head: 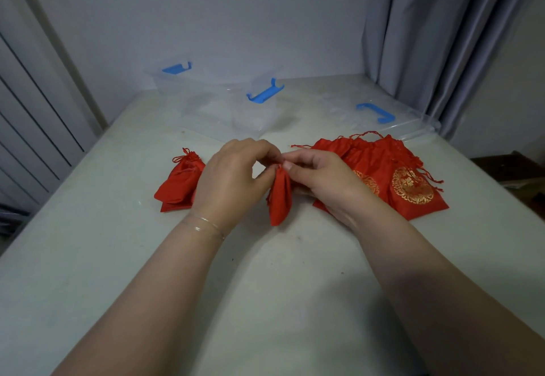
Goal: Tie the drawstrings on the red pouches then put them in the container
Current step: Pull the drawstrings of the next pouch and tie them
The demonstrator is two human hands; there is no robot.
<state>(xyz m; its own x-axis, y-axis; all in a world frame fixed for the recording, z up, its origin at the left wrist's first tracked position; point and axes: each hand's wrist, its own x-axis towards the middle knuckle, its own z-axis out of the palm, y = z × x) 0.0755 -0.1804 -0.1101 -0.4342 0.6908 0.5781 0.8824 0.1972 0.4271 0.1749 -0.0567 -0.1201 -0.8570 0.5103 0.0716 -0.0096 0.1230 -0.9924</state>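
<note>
Red pouch [280, 198] upright, neck up, pinched in left grip [233, 178] and right grip [321, 181].

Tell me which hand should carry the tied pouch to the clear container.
Left, probably. The clear plastic container with blue latches sits beyond the left hand, slightly left of centre. The right hand, also pinching the small red fabric pouch, would reach across.

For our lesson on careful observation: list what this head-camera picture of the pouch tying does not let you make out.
- Head view: the knot at the neck of the red pouch, hidden by the fingertips of the left hand and right hand.
- Head view: the number of pouches in the right pile; they overlap.
- Head view: whether the clear container holds anything; its see-through walls blur into the table.
</note>
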